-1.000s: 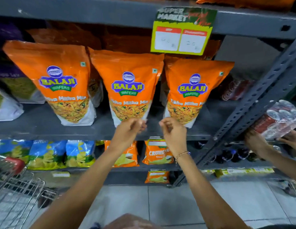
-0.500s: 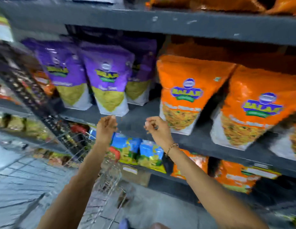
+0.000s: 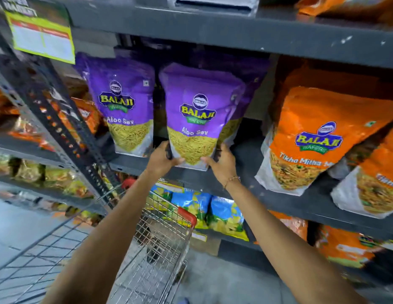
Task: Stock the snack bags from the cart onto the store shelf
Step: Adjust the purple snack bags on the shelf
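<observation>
A purple Aloo Sev bag [image 3: 199, 115] stands upright at the front of the grey shelf [image 3: 246, 172]. My left hand [image 3: 161, 159] grips its lower left corner and my right hand [image 3: 222, 162] grips its lower right corner. A second purple bag [image 3: 125, 110] stands just to its left, with more purple bags behind. Orange Tikha Mitha bags [image 3: 318, 139] fill the shelf on the right. The wire cart [image 3: 151, 244] with a red handle stands below my arms; its basket looks empty as far as I can see.
A perforated metal upright [image 3: 59, 128] slants down the left side, with a yellow-green price sign [image 3: 41, 36] above it. Blue chip bags [image 3: 213, 211] and orange packs [image 3: 344, 249] sit on the lower shelf. Grey floor lies at lower left.
The view has swung left from the orange bags to the purple ones. Both hands, empty before, have moved up and closed on the bottom corners of the purple bag.
</observation>
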